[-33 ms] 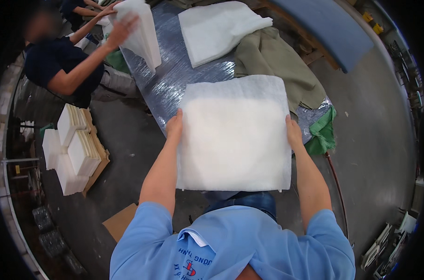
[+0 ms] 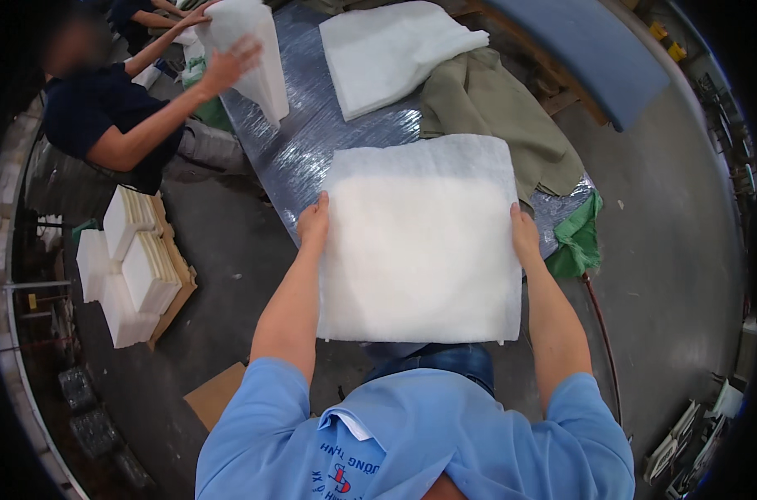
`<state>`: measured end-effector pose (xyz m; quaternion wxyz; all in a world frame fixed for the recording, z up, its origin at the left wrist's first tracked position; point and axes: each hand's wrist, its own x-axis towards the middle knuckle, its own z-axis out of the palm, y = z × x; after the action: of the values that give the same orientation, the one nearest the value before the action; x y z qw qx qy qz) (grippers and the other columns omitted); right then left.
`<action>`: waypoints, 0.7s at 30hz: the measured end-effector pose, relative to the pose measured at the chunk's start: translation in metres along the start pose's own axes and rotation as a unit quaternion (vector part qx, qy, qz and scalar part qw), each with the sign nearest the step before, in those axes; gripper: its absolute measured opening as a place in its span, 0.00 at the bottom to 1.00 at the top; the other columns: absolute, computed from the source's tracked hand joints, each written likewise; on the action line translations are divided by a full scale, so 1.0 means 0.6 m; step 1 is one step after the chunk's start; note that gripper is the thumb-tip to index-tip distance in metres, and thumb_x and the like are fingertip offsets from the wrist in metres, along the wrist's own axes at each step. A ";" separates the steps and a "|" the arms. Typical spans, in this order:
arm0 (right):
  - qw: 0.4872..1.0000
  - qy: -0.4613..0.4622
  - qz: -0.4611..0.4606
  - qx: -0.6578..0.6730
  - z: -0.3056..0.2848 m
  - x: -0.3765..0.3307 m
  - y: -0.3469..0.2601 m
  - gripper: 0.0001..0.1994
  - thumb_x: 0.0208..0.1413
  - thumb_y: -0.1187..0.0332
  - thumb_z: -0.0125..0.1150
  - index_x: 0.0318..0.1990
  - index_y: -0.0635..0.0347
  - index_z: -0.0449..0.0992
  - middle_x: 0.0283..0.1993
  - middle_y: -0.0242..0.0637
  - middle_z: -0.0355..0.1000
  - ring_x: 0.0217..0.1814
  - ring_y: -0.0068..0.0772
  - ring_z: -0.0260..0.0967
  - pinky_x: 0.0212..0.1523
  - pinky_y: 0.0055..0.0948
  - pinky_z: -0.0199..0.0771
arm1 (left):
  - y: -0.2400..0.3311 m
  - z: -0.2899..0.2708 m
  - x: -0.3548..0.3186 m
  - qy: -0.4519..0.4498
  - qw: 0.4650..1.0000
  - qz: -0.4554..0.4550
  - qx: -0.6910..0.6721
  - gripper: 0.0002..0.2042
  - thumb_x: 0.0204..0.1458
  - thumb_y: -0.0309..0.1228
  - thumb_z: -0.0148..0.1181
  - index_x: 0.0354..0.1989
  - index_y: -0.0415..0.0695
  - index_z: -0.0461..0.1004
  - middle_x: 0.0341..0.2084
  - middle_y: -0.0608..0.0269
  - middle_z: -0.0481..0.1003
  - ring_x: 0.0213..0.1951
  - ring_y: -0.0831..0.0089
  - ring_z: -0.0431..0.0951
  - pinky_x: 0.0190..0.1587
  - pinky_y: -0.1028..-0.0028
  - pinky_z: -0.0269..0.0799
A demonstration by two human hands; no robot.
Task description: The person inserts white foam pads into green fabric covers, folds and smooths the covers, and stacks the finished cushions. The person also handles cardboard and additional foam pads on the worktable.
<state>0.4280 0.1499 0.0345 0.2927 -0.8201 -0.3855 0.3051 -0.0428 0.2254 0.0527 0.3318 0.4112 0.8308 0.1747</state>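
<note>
Over the near end of the foil-wrapped table (image 2: 299, 150), I am holding one white padded sheet (image 2: 420, 250) flat, left hand (image 2: 313, 223) and right hand (image 2: 524, 233) gripping its opposite side edges, fingers curling underneath, olive cloth (image 2: 495, 117) lying just beyond.

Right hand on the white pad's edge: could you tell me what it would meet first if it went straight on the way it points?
Probably the olive cloth just beyond the right hand, lying on the silver table; depth is unclear in this view.
</note>
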 end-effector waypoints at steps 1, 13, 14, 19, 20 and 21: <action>1.000 -0.001 0.024 -0.001 0.003 0.009 -0.004 0.30 0.69 0.41 0.50 0.38 0.65 0.75 0.34 0.50 0.76 0.40 0.53 0.72 0.47 0.47 0.69 | 0.012 0.005 0.006 -0.007 0.998 -0.004 0.058 0.33 0.62 0.65 0.52 0.47 0.41 0.81 0.47 0.45 0.82 0.50 0.44 0.80 0.53 0.53 0.72; 0.993 0.078 -0.027 0.082 0.031 0.024 0.017 0.21 0.72 0.54 0.55 0.34 0.64 0.66 0.27 0.41 0.65 0.32 0.33 0.59 0.38 0.37 0.66 | -0.023 0.044 0.004 0.177 0.978 0.106 0.019 0.17 0.68 0.46 0.53 0.36 0.44 0.73 0.33 0.45 0.80 0.39 0.43 0.79 0.42 0.51 0.72; 0.993 0.072 -0.030 0.084 0.031 0.024 0.021 0.21 0.72 0.53 0.54 0.34 0.64 0.67 0.27 0.40 0.66 0.33 0.32 0.60 0.39 0.36 0.66 | -0.028 0.043 0.007 0.177 0.979 0.101 0.024 0.17 0.67 0.46 0.53 0.35 0.43 0.73 0.33 0.46 0.80 0.39 0.44 0.79 0.42 0.52 0.72; 0.996 0.003 -0.011 0.092 0.020 0.057 0.011 0.23 0.72 0.49 0.52 0.37 0.65 0.73 0.31 0.40 0.71 0.36 0.29 0.63 0.43 0.35 0.68 | -0.036 0.028 0.050 0.089 0.991 0.080 -0.061 0.25 0.69 0.52 0.50 0.44 0.38 0.79 0.38 0.47 0.82 0.43 0.53 0.81 0.49 0.59 0.73; 0.993 -0.001 -0.015 0.119 0.018 0.073 -0.001 0.24 0.72 0.49 0.51 0.38 0.65 0.74 0.32 0.41 0.73 0.37 0.30 0.64 0.44 0.35 0.68 | -0.033 0.024 0.061 0.084 0.989 0.069 -0.100 0.27 0.68 0.53 0.49 0.45 0.37 0.80 0.40 0.46 0.82 0.45 0.53 0.82 0.50 0.59 0.73; 0.989 -0.005 -0.015 0.144 0.014 0.088 -0.013 0.25 0.72 0.48 0.51 0.39 0.65 0.75 0.33 0.41 0.74 0.38 0.31 0.65 0.45 0.36 0.69 | -0.026 0.021 0.071 0.069 0.991 0.058 -0.104 0.29 0.68 0.55 0.49 0.47 0.36 0.80 0.41 0.46 0.83 0.46 0.53 0.82 0.51 0.60 0.73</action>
<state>0.4456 0.1988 0.0204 0.4103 -0.7622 -0.3514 0.3566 -0.0620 0.2501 0.0176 0.3042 0.4094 0.8036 0.3067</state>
